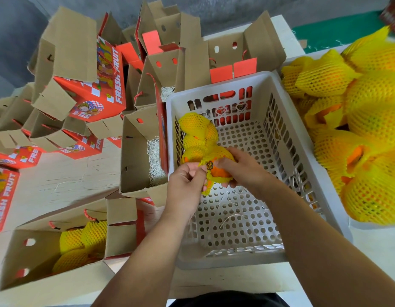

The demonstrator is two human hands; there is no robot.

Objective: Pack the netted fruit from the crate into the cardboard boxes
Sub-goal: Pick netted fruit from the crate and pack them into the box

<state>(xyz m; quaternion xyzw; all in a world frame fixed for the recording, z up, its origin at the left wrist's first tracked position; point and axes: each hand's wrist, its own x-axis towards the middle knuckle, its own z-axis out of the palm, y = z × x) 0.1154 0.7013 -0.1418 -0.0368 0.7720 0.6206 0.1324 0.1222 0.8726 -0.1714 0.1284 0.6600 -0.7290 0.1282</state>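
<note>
A white perforated crate point(280, 173) sits in the middle. Several fruits in yellow foam netting point(197, 129) lie against its left wall. Over the crate's left side I hold an orange fruit point(218, 172) in yellow netting. My right hand point(243, 169) grips the fruit from the right. My left hand point(187, 182) pinches the loose edge of its netting. An open cardboard box point(136, 151) with white shredded paper stands left of the crate. Another open box point(48, 258) at the lower left holds netted fruits point(81, 242).
A big heap of netted fruit point(358, 107) fills a second white crate on the right. Many open and stacked red "FRESH FRUIT" boxes point(99, 85) crowd the back and left. A pale wooden tabletop point(59, 178) shows between the boxes.
</note>
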